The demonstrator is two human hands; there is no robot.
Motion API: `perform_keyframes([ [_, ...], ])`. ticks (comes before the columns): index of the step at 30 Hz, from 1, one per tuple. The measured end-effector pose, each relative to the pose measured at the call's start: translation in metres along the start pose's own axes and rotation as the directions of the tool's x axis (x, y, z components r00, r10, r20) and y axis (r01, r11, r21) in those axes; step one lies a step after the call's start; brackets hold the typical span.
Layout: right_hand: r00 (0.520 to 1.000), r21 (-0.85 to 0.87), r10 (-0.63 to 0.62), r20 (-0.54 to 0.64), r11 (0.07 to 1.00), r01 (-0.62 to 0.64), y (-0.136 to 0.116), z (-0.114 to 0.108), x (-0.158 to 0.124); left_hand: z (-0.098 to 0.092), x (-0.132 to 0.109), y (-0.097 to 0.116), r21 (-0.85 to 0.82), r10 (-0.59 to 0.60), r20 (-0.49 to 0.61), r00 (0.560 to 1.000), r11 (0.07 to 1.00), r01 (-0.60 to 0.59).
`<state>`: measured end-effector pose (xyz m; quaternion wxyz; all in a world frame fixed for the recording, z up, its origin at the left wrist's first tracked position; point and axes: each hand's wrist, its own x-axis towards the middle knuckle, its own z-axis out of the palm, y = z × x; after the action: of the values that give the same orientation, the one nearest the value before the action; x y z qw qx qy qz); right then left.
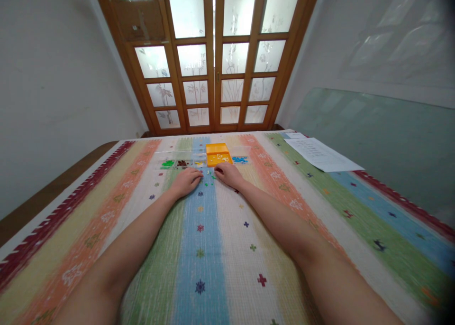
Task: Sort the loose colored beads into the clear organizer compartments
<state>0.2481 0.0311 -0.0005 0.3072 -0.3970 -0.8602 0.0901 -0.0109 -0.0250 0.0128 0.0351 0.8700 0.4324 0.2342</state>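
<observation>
My left hand [186,181] rests on the striped cloth with its fingers bent together, close to a few small green pieces [206,184]. Facing it across a narrow gap, my right hand [229,174] has its fingers curled in a pinch. Whatever either hand holds is too small to make out. Just beyond them stands an open orange box [216,148] with small white pieces [223,158] in it. Clear boxes beside it hold green pieces [167,164], dark brown pieces [183,163], yellow pieces [199,163] and, on the right, blue pieces [240,160].
A striped tablecloth [202,268] covers the table. Printed paper sheets [322,154] lie at the far right. Behind the table are wooden doors with glass panes [213,73], and a pale green glass panel [384,144] leans along the right wall.
</observation>
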Motion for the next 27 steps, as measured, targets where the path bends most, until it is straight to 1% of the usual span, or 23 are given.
perform_keyframes([
  [3,0.984,0.132,0.138,-0.111,0.984,-0.123,0.008,0.002,0.002,-0.001,0.001,0.007,0.019,0.020,0.026,0.999,1.000,-0.020],
  [7,0.938,0.273,0.260,-0.230,0.942,-0.194,0.023,0.003,0.006,-0.003,0.001,0.011,0.024,0.047,0.044,0.998,0.999,-0.048],
  [11,0.885,0.344,0.362,-0.293,0.904,-0.256,0.036,0.003,0.009,-0.002,0.001,0.012,0.014,0.044,0.042,0.998,0.999,-0.044],
  [14,0.857,0.400,0.413,-0.306,0.873,-0.278,0.042,0.005,0.012,-0.002,0.001,0.012,-0.006,0.040,0.048,0.998,0.999,-0.040],
  [18,0.868,0.448,0.403,-0.289,0.858,-0.249,0.045,0.007,0.013,-0.003,0.001,0.015,-0.027,0.061,0.063,0.996,0.998,-0.059],
  [20,0.874,0.432,0.392,-0.288,0.867,-0.247,0.044,0.007,0.013,-0.005,0.001,0.018,-0.038,0.081,0.083,0.993,0.996,-0.078],
  [22,0.887,0.381,0.368,-0.280,0.890,-0.249,0.039,0.006,0.011,-0.008,0.001,0.020,-0.045,0.097,0.101,0.990,0.995,-0.093],
  [24,0.925,0.315,0.302,-0.231,0.923,-0.223,0.032,0.004,0.008,-0.009,0.000,0.022,-0.048,0.108,0.108,0.988,0.993,-0.103],
  [27,0.990,0.221,0.119,-0.075,0.970,-0.100,0.016,-0.001,0.002,-0.008,0.001,0.022,-0.037,0.107,0.111,0.988,0.994,-0.103],
])
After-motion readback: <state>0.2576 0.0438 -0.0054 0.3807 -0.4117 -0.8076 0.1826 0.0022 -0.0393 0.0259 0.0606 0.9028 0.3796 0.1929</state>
